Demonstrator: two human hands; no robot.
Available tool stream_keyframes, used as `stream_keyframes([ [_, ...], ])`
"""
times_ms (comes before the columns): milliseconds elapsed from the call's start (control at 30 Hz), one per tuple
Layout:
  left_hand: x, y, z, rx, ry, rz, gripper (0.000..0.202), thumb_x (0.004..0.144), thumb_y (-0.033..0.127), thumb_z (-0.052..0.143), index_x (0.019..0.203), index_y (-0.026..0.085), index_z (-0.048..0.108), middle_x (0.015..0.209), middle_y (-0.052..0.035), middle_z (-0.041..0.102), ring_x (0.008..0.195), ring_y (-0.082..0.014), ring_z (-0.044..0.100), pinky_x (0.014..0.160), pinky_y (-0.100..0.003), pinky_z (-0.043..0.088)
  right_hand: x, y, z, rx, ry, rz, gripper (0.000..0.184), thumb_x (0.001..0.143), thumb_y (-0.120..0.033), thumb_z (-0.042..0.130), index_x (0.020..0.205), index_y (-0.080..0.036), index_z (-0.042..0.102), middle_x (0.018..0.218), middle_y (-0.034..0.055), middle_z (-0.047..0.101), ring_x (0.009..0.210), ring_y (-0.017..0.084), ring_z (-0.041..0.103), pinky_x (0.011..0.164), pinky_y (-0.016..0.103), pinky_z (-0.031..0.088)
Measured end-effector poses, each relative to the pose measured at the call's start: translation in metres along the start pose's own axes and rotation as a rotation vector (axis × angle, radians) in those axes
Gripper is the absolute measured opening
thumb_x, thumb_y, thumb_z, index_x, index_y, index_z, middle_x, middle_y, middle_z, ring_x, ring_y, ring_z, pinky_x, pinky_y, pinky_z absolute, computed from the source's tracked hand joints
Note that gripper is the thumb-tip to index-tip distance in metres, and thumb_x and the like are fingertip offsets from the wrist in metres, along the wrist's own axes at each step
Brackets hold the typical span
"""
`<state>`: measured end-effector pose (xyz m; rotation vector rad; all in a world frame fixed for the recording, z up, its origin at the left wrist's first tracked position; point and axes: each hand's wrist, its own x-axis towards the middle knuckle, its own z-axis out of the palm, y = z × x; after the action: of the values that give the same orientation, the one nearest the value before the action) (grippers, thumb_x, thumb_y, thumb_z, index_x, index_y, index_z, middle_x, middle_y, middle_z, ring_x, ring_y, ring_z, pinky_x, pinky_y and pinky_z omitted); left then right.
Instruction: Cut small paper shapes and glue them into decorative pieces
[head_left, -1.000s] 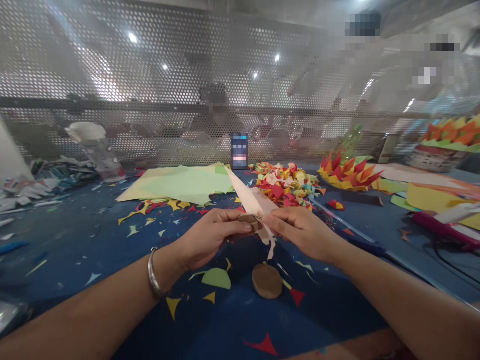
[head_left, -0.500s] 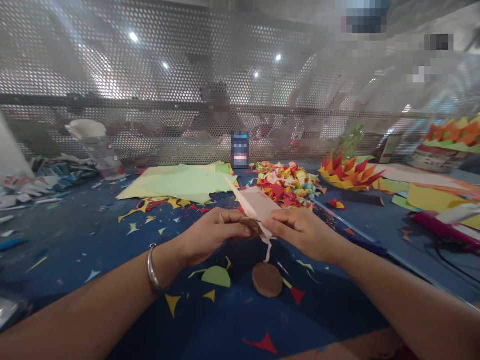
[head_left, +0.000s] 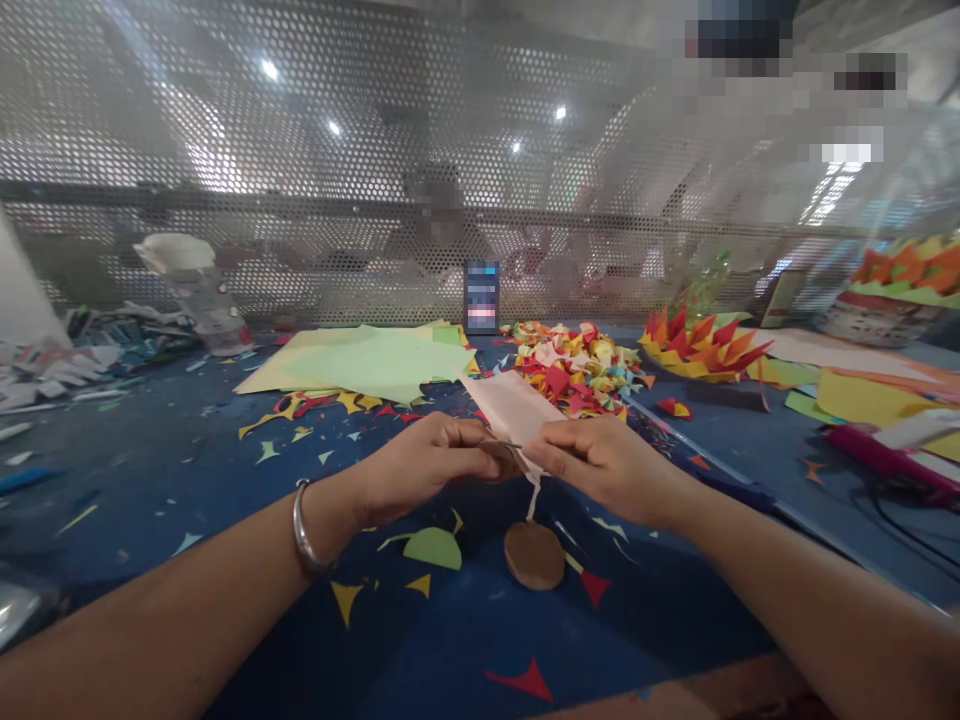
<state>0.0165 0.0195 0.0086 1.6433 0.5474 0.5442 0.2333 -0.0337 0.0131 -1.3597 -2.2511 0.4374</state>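
Note:
My left hand [head_left: 420,470] is closed in a pinch on a small brown disc [head_left: 501,455] and the edge of a pale pink paper sheet [head_left: 511,405]. My right hand [head_left: 604,465] is closed too, gripping the same pink sheet from the right side. The two hands meet above the blue table [head_left: 187,500]. A thin strip of the pink paper hangs down from between them. Right under the hands a second brown disc [head_left: 534,555] lies flat on the table.
Light green and yellow sheets [head_left: 360,365] lie behind the hands, with a heap of coloured paper scraps [head_left: 581,370] to their right. Folded orange-red spikes [head_left: 701,345], a white-capped bottle [head_left: 199,295], a pink tool [head_left: 892,455] and a perforated metal screen [head_left: 300,200] surround the area. A person sits beyond the screen.
The pink sheet has tipped down from pointing up and left to lying flatter behind my fingers. Both hands stayed almost in place.

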Motion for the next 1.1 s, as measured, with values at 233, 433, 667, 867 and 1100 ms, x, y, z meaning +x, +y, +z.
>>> stream_keyframes([
  [233, 0.001, 0.001, 0.0, 0.024, -0.023, -0.035, 0.02, 0.075, 0.012, 0.062, 0.078, 0.02, 0.079, 0.085, -0.0033, 0.07, 0.081, -0.0147, 0.058, 0.077, -0.025, 0.043, 0.0, 0.0, 0.003, -0.012, -0.017, 0.002, 0.045, 0.098, -0.049, 0.041, 0.066, -0.018, 0.048, 0.059, -0.0039, 0.039, 0.057, 0.01, 0.04, 0.053, 0.024, 0.027],
  [433, 0.0, -0.001, -0.001, 0.022, -0.032, -0.033, 0.02, 0.075, 0.013, 0.062, 0.081, 0.02, 0.079, 0.088, -0.0037, 0.072, 0.081, -0.0155, 0.059, 0.076, -0.026, 0.043, 0.001, -0.002, 0.003, -0.025, -0.003, -0.004, 0.046, 0.097, -0.049, 0.041, 0.065, -0.018, 0.047, 0.058, -0.0039, 0.039, 0.056, 0.01, 0.04, 0.053, 0.024, 0.027],
  [667, -0.002, -0.001, -0.002, 0.058, -0.047, -0.053, 0.018, 0.075, 0.014, 0.061, 0.078, 0.019, 0.078, 0.083, -0.0032, 0.071, 0.078, -0.0154, 0.058, 0.074, -0.026, 0.042, 0.001, -0.003, 0.005, -0.012, -0.016, -0.009, 0.046, 0.097, -0.049, 0.041, 0.065, -0.017, 0.047, 0.058, -0.0044, 0.038, 0.056, 0.009, 0.039, 0.053, 0.023, 0.027],
  [867, -0.002, -0.002, -0.004, 0.109, -0.043, -0.075, 0.014, 0.076, 0.022, 0.063, 0.076, 0.019, 0.076, 0.081, -0.004, 0.069, 0.075, -0.0173, 0.057, 0.072, -0.028, 0.04, 0.002, 0.0, 0.004, -0.029, -0.007, 0.0, 0.046, 0.097, -0.05, 0.04, 0.065, -0.018, 0.045, 0.059, -0.0041, 0.038, 0.055, 0.01, 0.04, 0.053, 0.024, 0.027],
  [1100, -0.014, 0.019, -0.012, 0.092, -0.384, -0.172, 0.008, 0.08, 0.024, 0.066, 0.076, 0.019, 0.07, 0.072, -0.0003, 0.059, 0.069, -0.0141, 0.051, 0.073, -0.028, 0.041, 0.004, 0.008, 0.0, -0.163, 0.033, 0.071, 0.049, 0.097, -0.055, 0.037, 0.064, -0.019, 0.04, 0.057, -0.0032, 0.04, 0.054, 0.011, 0.042, 0.053, 0.026, 0.025],
])
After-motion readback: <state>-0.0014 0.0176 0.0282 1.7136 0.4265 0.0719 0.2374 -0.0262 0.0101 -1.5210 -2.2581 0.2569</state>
